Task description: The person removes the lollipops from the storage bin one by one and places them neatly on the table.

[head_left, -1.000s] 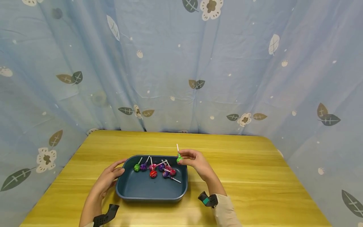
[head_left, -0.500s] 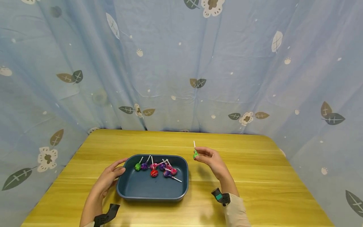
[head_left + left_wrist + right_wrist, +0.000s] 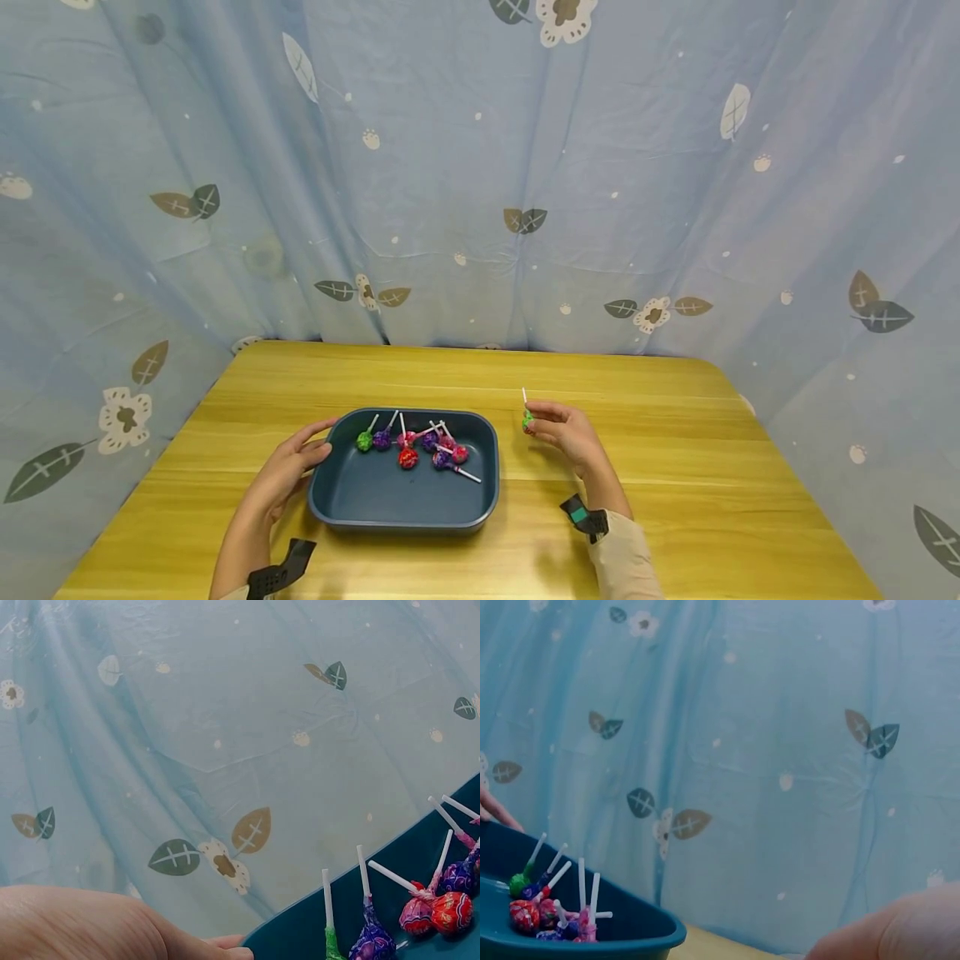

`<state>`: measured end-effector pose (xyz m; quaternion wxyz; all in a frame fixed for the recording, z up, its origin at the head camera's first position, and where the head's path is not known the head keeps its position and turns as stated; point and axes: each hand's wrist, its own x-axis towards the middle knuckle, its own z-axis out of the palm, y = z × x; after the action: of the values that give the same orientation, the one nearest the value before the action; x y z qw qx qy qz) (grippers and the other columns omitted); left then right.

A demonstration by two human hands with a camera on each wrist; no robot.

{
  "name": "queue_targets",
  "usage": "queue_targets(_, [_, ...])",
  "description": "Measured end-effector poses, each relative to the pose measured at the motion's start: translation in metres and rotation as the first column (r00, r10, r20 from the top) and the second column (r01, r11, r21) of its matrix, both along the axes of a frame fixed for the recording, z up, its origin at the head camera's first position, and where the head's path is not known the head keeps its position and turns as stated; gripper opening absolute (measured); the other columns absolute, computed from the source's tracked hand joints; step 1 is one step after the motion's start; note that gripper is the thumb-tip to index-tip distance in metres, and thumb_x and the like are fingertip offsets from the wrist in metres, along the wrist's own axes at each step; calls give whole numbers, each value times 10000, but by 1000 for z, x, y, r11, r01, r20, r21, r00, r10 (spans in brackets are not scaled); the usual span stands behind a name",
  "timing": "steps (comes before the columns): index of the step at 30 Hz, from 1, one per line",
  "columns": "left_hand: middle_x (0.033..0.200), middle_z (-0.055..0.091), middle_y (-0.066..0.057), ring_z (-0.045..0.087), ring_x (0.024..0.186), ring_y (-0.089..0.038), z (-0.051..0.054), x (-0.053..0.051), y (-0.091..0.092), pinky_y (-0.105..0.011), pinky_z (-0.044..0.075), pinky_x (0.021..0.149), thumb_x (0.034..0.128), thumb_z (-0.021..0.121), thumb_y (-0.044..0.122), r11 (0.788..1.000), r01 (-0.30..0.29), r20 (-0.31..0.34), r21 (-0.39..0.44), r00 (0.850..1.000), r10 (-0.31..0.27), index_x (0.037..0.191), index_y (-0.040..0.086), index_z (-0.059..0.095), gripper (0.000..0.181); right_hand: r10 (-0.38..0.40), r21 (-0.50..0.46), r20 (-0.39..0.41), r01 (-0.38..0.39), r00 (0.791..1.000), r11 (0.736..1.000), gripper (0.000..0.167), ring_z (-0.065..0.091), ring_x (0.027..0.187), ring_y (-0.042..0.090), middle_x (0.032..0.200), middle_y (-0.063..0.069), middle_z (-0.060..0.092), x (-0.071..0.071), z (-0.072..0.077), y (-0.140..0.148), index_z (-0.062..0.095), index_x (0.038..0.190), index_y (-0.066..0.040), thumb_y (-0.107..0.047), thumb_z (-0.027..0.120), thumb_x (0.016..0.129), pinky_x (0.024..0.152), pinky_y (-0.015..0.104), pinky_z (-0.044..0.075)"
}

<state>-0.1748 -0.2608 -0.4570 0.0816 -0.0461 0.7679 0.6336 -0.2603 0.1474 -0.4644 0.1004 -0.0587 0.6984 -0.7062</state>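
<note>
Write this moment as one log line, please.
left hand: touches tray | right hand: pinches green lollipop outside tray | inside tray: other lollipops

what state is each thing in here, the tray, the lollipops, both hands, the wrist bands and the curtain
Tray, open-topped, upright on the table
Lollipops in the tray, wrapped, bunched toward the far side
Green lollipop, wrapped, held outside the tray, stick up
Right hand, pinching the green lollipop
Left hand, touching the tray's left end
Black wrist bands, worn
Curtain, hanging in folds
</note>
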Motion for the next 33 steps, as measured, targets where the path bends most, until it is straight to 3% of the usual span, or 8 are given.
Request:
queue_targets(15, [1442, 340, -342, 393, 1278, -498, 1, -1, 1, -614, 368, 965, 1039, 418, 122, 1000, -5, 15, -16, 1000, 5, 1510, 27, 262, 505, -76, 97, 41, 71, 996, 993, 348, 654, 919, 303, 1091, 215, 613, -1, -7, 0, 585, 1253, 92, 34, 608, 910, 862, 437, 507])
queue_targets(33, [1435, 355, -338, 431, 1256, -478, 1, -1, 0, -564, 422, 936, 1040, 418, 122, 1000, -4, 12, -13, 1000, 5, 1511, 29, 261, 505, -94, 192, -7, 94, 996, 977, 302, 658, 911, 314, 1123, 256, 614, -2, -15, -5, 614, 1206, 100, 77, 592, 905, 811, 417, 533])
